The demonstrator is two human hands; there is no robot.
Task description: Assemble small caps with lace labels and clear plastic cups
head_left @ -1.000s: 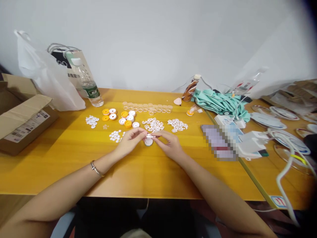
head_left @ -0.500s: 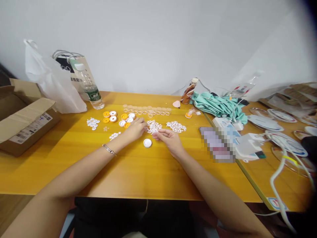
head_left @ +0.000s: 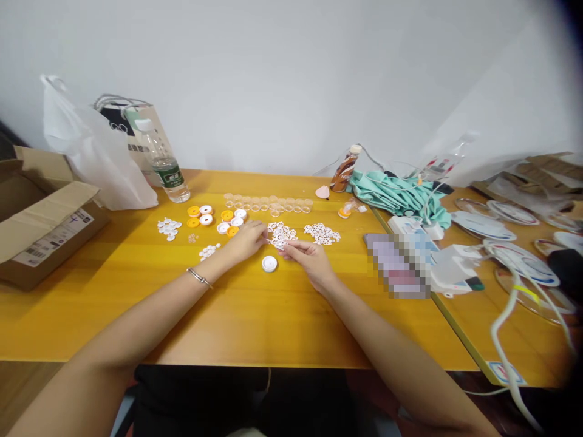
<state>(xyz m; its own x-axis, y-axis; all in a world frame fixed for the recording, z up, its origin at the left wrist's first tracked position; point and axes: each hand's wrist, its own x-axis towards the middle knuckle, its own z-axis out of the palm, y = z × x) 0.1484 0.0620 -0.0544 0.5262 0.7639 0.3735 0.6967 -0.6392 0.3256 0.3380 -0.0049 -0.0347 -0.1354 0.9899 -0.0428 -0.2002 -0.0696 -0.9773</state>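
Writing: my water bottle (head_left: 163, 159) has a green label with white print too small to read; the brown bottle (head_left: 342, 169) carries pale lettering I cannot make out; the box (head_left: 43, 221) has a white sticker with a barcode, its text illegible; the paper bag (head_left: 119, 121) shows black rings and dark characters, unreadable.
Left hand: my left hand (head_left: 246, 240) lies on the table (head_left: 136, 291), fingers curled loosely and reaching into the near edge of the ring pile (head_left: 280, 233). The fingertips touch the small white rings there; whether they pinch one I cannot tell.
Right hand: my right hand (head_left: 308, 259) rests just right of the cap, thumb and forefinger drawn close together at the pile's front edge, on something small and white. It is too small to say if it is held.
Cap: a white round cap (head_left: 269, 264) sits flat on the table between my hands, just beside both, touched by neither.
Wrist: a thin metal bangle (head_left: 198, 277) sits on my left wrist.
Other parts: a second ring pile (head_left: 322, 232) lies right of the first; orange and white caps (head_left: 218, 218) left of my left hand; white discs (head_left: 169, 226) further left; a row of clear cups (head_left: 268, 203) behind.
Right side: green cloth (head_left: 401, 195) and white cables (head_left: 510, 340).
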